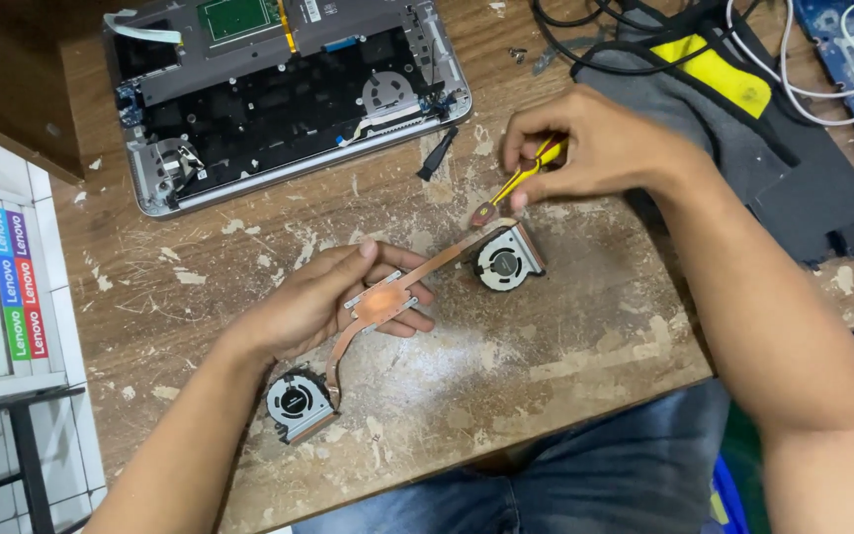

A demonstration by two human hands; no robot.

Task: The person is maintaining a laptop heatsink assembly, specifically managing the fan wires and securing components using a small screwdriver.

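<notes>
Fingers of left hand (313, 302) pinch copper heat pipe (387, 302); right hand (585, 148) grips screwdriver (516, 183) beside opened laptop (279, 94)

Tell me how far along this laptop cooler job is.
Done: the laptop lies open with its fan bays bare, and the cooler, copper pipe with two fans, is out on the table. In hand: the left hand steadies the cooler's plate; the right hand holds a yellow screwdriver above the fan. Left: the laptop remains open.
</notes>
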